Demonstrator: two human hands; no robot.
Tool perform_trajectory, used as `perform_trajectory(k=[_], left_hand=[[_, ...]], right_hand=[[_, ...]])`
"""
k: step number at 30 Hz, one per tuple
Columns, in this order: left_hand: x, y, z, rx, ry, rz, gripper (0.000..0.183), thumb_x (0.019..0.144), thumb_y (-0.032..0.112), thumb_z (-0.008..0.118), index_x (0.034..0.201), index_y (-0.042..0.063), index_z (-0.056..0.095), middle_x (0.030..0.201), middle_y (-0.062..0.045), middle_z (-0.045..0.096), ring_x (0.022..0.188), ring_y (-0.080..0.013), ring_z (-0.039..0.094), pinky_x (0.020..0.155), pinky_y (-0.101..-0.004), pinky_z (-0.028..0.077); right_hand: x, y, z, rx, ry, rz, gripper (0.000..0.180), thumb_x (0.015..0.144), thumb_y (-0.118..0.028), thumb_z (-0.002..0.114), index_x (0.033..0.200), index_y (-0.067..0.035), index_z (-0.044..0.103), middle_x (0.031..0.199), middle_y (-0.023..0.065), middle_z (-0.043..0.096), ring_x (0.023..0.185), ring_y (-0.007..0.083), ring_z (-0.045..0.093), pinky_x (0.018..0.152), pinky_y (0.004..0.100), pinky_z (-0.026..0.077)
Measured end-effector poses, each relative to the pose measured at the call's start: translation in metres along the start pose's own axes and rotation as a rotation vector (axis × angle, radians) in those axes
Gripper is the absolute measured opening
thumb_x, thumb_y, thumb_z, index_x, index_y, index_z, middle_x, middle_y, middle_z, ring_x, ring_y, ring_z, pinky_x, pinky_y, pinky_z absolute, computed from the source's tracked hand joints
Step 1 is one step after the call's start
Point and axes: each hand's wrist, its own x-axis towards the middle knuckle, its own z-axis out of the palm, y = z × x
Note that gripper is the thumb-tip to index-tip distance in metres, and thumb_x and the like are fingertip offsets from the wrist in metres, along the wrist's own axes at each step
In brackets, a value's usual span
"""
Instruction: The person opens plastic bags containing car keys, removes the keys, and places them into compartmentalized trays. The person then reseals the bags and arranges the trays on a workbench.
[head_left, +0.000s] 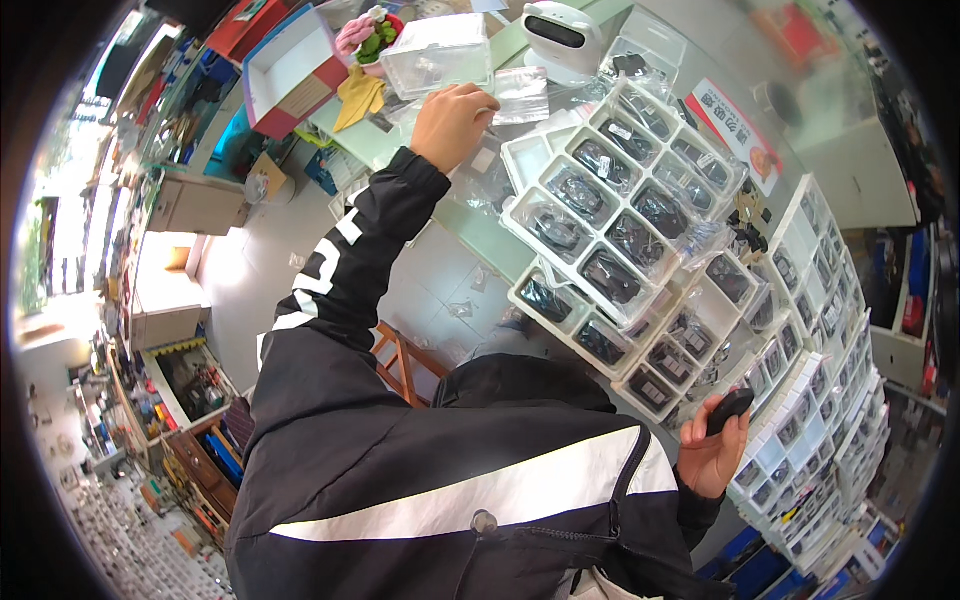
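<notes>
My left hand (454, 126) reaches over the glass counter with its fingers curled. Its fingertips are at the left edge of a clear zip bag (523, 95); whether they pinch it cannot be told. Low at the right, my right hand (711, 454) holds up a small black oval object (729, 413), perhaps a key fob, between thumb and fingers. Between the hands lies a stack of white compartment trays (551, 259), its cells filled with dark key fobs (579, 193) in clear bags.
Beyond my left hand are a clear plastic box (439, 56), a yellow cloth (358, 97), an open carton (289, 71) and crocheted flowers (367, 37). A white device with a dark screen (561, 37) stands behind. More filled trays (806, 427) are stacked at right.
</notes>
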Motion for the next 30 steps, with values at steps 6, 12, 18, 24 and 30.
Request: perform_trajectory(k=[6,12,18,24,30], left_hand=[[0.009,0.003,0.023,0.191,-0.093,0.203,0.022,0.072,0.016,0.063,0.092,0.005,0.062,0.089,-0.01,0.06,0.079,-0.0285,0.058,0.069,-0.0338,0.048],[0.008,0.01,0.013,-0.422,-0.054,-0.188,0.015,0.069,0.01,0.067,0.066,0.001,0.056,0.071,-0.006,0.058,0.063,-0.016,0.056,0.06,-0.0273,0.046],[-0.002,0.01,-0.002,-1.008,-0.088,-0.248,0.023,0.065,0.007,0.073,0.065,0.003,0.05,0.068,-0.002,0.056,0.063,-0.0077,0.05,0.057,-0.0222,0.041],[-0.006,0.004,-0.006,-1.084,-0.192,-0.403,0.025,0.07,0.011,0.073,0.064,0.005,0.049,0.068,-0.001,0.055,0.062,-0.0058,0.048,0.056,-0.0192,0.037],[-0.003,0.013,-0.008,-1.127,-0.011,-0.413,0.013,0.08,0.013,0.062,0.079,0.0,0.061,0.071,-0.001,0.058,0.066,-0.007,0.05,0.061,-0.0202,0.039]], right_hand=[[0.001,0.01,0.017,-0.005,0.043,-0.013,0.03,0.089,-0.015,0.046,0.117,-0.006,0.041,0.1,0.0139,0.054,0.065,0.0147,0.051,0.056,0.0297,0.044],[-0.009,0.013,0.018,-0.021,0.173,-0.064,0.03,0.088,-0.017,0.048,0.116,-0.007,0.042,0.098,0.0126,0.053,0.065,0.0142,0.05,0.055,0.0288,0.043],[-0.01,0.017,0.021,-0.031,0.188,-0.062,0.029,0.088,-0.017,0.049,0.114,-0.007,0.041,0.097,0.0123,0.053,0.064,0.0136,0.05,0.056,0.028,0.042],[-0.002,0.022,0.039,-0.043,0.175,-0.034,0.036,0.084,-0.017,0.057,0.115,-0.006,0.041,0.089,0.0092,0.052,0.063,0.0134,0.049,0.056,0.0284,0.042],[0.017,0.028,0.059,-0.089,0.029,0.025,0.041,0.078,-0.015,0.065,0.111,-0.003,0.043,0.077,0.0061,0.049,0.061,0.0125,0.047,0.057,0.0281,0.043]])
